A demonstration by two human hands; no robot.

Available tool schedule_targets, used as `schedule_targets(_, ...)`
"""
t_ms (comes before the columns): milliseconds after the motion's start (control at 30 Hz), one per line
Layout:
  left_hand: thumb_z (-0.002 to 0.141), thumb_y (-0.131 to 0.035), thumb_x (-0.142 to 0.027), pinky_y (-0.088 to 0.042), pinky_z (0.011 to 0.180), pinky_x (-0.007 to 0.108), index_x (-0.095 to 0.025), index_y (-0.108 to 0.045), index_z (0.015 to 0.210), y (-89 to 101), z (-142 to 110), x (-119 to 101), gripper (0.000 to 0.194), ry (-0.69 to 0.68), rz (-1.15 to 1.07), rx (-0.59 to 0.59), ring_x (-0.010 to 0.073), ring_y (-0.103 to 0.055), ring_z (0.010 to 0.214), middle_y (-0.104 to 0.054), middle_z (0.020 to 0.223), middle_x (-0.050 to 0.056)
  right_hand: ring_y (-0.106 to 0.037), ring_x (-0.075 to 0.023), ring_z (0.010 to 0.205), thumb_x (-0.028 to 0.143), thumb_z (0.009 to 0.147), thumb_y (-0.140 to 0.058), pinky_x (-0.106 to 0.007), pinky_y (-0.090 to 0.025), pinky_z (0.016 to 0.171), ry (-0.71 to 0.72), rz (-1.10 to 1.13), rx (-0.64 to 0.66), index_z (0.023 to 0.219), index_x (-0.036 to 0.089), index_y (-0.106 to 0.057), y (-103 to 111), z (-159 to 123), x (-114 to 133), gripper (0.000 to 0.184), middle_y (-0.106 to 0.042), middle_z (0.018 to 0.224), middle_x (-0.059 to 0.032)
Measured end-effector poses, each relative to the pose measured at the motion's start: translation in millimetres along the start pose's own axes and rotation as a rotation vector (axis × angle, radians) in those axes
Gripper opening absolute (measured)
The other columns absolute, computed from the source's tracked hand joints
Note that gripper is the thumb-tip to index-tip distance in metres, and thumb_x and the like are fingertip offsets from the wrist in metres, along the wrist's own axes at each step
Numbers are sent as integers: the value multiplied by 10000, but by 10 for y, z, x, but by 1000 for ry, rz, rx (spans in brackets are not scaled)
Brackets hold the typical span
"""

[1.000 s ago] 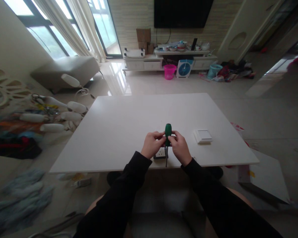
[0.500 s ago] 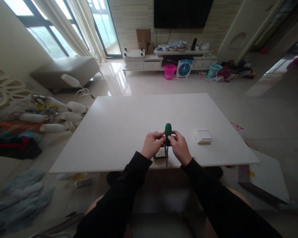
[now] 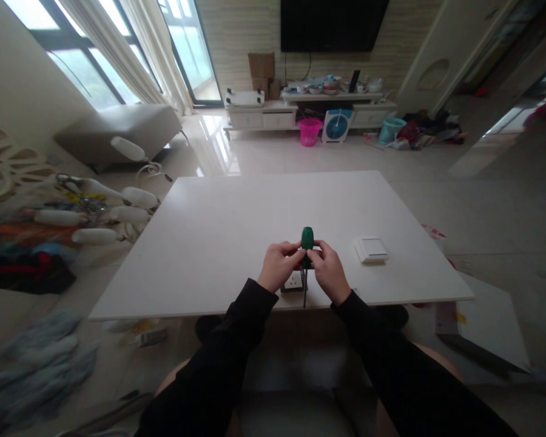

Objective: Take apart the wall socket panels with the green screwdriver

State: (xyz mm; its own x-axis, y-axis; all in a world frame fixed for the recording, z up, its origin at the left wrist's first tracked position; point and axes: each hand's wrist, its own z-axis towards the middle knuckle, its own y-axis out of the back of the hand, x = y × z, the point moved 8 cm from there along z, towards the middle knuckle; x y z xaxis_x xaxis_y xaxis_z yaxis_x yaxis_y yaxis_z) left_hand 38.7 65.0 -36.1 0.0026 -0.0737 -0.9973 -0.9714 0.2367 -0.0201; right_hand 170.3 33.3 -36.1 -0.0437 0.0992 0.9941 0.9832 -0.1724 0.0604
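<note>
A screwdriver point(image 3: 307, 238) with a green handle stands nearly upright near the table's front edge, its dark shaft pointing down toward me. My left hand point(image 3: 279, 262) grips the handle from the left, thumb and fingers closed on it. From the right, my right hand point(image 3: 330, 271) pinches the same handle. Just under my left hand lies a wall socket point(image 3: 293, 281) with a white face and a dark surround, partly covered by that hand. Something reddish shows between my fingers, too small to make out.
On the white table point(image 3: 236, 224), a square white switch plate or box point(image 3: 372, 249) lies to the right of my hands. A lamp with several white shades point(image 3: 139, 197) stands by the left edge. Beyond the table are a pink basket point(image 3: 310, 131) and a fan point(image 3: 337, 125).
Almost nothing differs. My left thumb has shifted slightly on the screwdriver handle, and the view has moved a little.
</note>
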Motion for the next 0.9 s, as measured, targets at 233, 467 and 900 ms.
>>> schedule_targets(233, 795, -788, -357, -631, 564, 271, -112, -841, 971, -2, 15, 21, 306, -22, -17, 22, 116, -630, 625, -606, 760, 16, -744, -231, 688, 405, 851, -623, -326, -609, 615, -12, 7, 3, 1073, 187, -622, 8, 14, -37, 311, -778, 853, -66)
schedule_targets(467, 790, -817, -302, -654, 578, 272, -107, -835, 948, -19, 13, 37, 252, 18, -100, 21, 114, -654, 660, -600, 803, 17, -755, -238, 735, 401, 838, -627, -341, -632, 649, -23, 12, -9, 1079, 192, -625, 11, 6, -30, 319, -768, 847, -58)
schedule_targets(900, 819, -787, -263, -649, 570, 245, -109, -836, 983, -26, 13, 4, 230, -3, -86, 41, 96, -652, 632, -580, 784, -1, -757, -243, 730, 389, 840, -617, -322, -615, 614, -13, 10, -7, 1090, 180, -630, 25, 18, -39, 326, -777, 855, -72)
